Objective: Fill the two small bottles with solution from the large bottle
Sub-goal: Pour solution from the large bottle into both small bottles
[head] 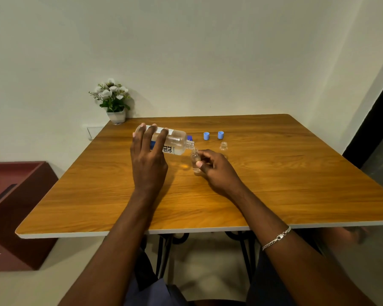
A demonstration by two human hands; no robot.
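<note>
Left hand (pixel 149 160) wraps the large bottle (pixel 175 141) — clear plastic cylinder, printed label — tipped nearly level, threaded neck down over the mouth of a small clear bottle (pixel 195 161). Right hand (pixel 217 171) pinches that bottle upright on the wood-grain table (pixel 274 184). Second small bottle (pixel 223 146) stands open just beyond; two round blue caps (pixel 206 136) (pixel 220 135) sit behind — upright, apart.

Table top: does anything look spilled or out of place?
No spill shows. The large bottle, tipped in the left hand, pours into a small bottle held by the right hand. Nothing stands out.
</note>
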